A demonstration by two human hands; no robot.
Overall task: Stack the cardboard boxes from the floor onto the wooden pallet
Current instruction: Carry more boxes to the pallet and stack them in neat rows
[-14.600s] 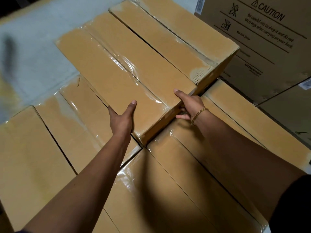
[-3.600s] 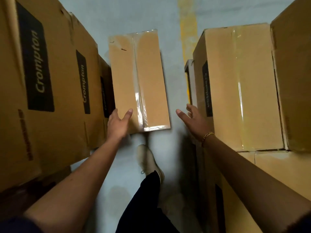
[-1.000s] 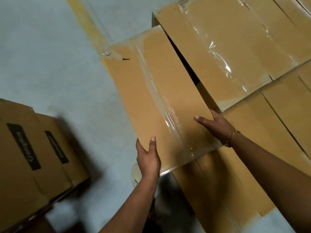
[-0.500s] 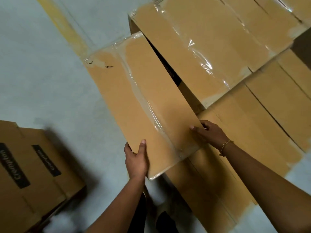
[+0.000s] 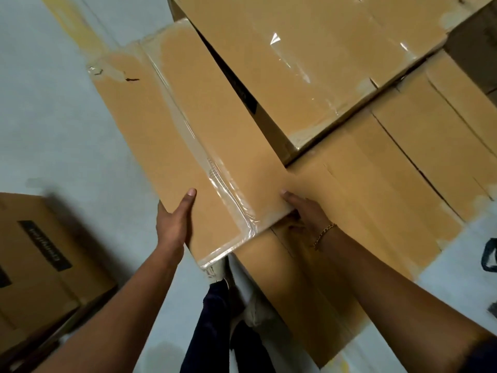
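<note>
While you hold the long brown cardboard box (image 5: 228,135) by its near end, your hands sit at its two near corners. Your left hand (image 5: 174,224) grips the left corner, with the thumb flat on top and the fingers tucked under the side. Your right hand (image 5: 304,216) grips the right corner the same way, thumb on top and fingers curled below the edge. A thin gold bracelet (image 5: 324,234) is on your right wrist. A strip of shiny clear tape (image 5: 187,130) runs down the middle of the box's top.

The right part of the box is over the low layer of brown cardboard boxes (image 5: 390,170), and the left part hangs out over the pale grey floor (image 5: 53,130). You cannot tell if it rests on that layer or is just above it. Its far right edge is just beside a big taped brown box (image 5: 309,55) that sits on top of the layer, with a dark gap between them. A yellow painted line (image 5: 70,28) crosses the floor at the top left. Another brown box with a black label (image 5: 32,265) stands on the floor to your left, well apart. Your dark trouser leg (image 5: 209,332) shows below the held box.
</note>
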